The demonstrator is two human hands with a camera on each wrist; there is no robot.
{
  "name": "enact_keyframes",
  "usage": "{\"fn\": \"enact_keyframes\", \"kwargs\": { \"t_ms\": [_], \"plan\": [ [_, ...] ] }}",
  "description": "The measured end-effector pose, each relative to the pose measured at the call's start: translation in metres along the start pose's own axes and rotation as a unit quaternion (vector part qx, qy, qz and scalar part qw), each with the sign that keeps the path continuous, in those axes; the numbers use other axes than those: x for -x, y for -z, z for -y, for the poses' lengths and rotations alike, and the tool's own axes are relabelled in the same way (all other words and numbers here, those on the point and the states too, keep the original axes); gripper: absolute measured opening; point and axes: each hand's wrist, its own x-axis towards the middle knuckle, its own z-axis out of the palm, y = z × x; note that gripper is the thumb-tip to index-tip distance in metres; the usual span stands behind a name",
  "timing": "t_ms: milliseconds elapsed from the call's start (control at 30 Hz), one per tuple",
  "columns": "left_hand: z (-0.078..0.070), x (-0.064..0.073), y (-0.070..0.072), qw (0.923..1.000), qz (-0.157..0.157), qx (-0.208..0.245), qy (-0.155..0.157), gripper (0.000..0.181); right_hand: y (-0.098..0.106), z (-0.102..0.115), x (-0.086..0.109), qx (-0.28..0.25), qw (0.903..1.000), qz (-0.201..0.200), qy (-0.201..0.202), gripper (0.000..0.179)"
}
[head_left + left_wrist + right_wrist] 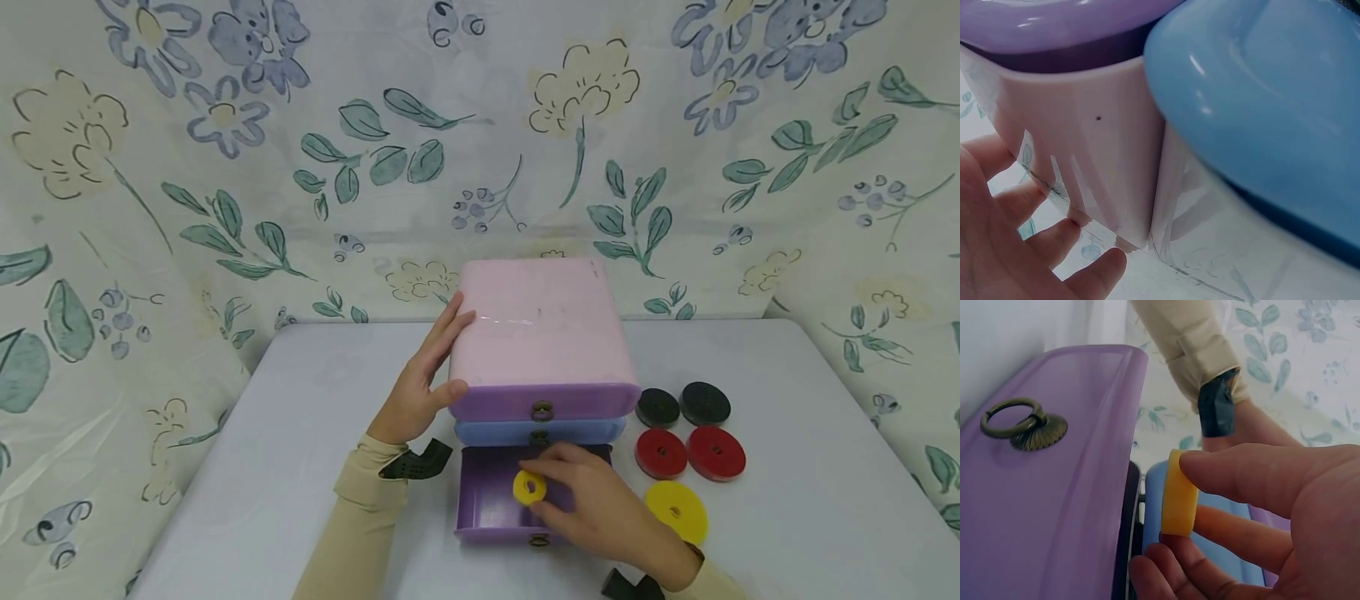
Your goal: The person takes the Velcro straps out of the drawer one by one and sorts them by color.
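My right hand (588,504) pinches a small yellow disc (529,487) with a hole in its middle. It holds the disc over the pulled-out bottom drawer (491,496), which is purple. In the right wrist view the yellow disc (1179,497) stands on edge between thumb and fingers. Against the left side of the small drawer cabinet (540,325), with its pink top, rests my left hand (416,392), fingers extended. A purple upper drawer (585,402) and a blue drawer (498,432) sit above the open one. My right hand hides part of the drawer's inside.
To the right of the cabinet lie two black discs (705,403), two red discs (716,453) and a larger yellow disc (675,510), partly behind my right hand. The white table (330,367) meets a floral cloth (480,125) at the back and sides.
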Motion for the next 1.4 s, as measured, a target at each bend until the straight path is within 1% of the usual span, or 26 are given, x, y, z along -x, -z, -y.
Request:
{"fn": "enact_keyframes", "kwargs": {
  "t_ms": [133,333,500,700,833,1000,1167,1267,1400],
  "plan": [
    [-0.001,0.0,0.0,1.0,0.001,0.001,0.0,0.089,0.003,-0.003,0.005,0.007,0.9999,-0.006,-0.013,0.039],
    [-0.001,0.0,0.0,1.0,0.001,0.001,-0.003,0.089,0.008,-0.008,0.015,0.021,0.9993,-0.024,-0.019,0.039],
    [-0.001,0.0,0.0,1.0,0.0,0.0,-0.003,0.088,0.014,-0.011,0.023,0.025,0.9983,-0.031,-0.041,0.04],
    [-0.001,0.0,0.0,1.0,0.0,0.001,-0.007,0.088,0.02,-0.017,0.031,0.031,0.9973,-0.058,-0.032,0.039],
    [0.0,0.0,0.0,1.0,0.002,0.002,-0.009,0.087,0.026,-0.02,0.036,0.044,0.9956,-0.075,-0.035,0.039],
    [0.001,0.0,0.0,0.9999,0.003,0.006,-0.01,0.087,0.031,-0.026,0.043,0.049,0.9944,-0.083,-0.045,0.04],
    [0.0,0.001,0.0,1.0,0.003,0.006,-0.007,0.088,0.035,-0.032,0.049,0.055,0.9928,-0.081,-0.069,0.04],
    [-0.001,0.001,0.0,1.0,0.003,0.005,-0.005,0.088,0.037,-0.035,0.052,0.068,0.9909,-0.092,-0.07,0.04],
    [-0.002,0.001,0.0,1.0,0.003,0.005,-0.002,0.088,0.039,-0.04,0.058,0.088,0.9874,-0.118,-0.058,0.043]
  ]
}}
